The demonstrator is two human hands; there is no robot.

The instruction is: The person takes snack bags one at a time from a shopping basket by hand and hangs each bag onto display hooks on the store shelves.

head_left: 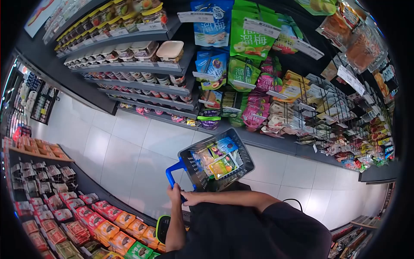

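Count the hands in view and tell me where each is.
2: the left hand on the blue handle of the basket, and the right hand beside it, also on the handle. No other hand shows.

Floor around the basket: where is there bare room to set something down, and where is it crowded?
Bare floor lies left of the basket, between the shelves and the lower-left packets. Another patch lies right of it, between the rack base and the person's right sleeve. Crowded: the basket, holding packs, and the rack's bags.
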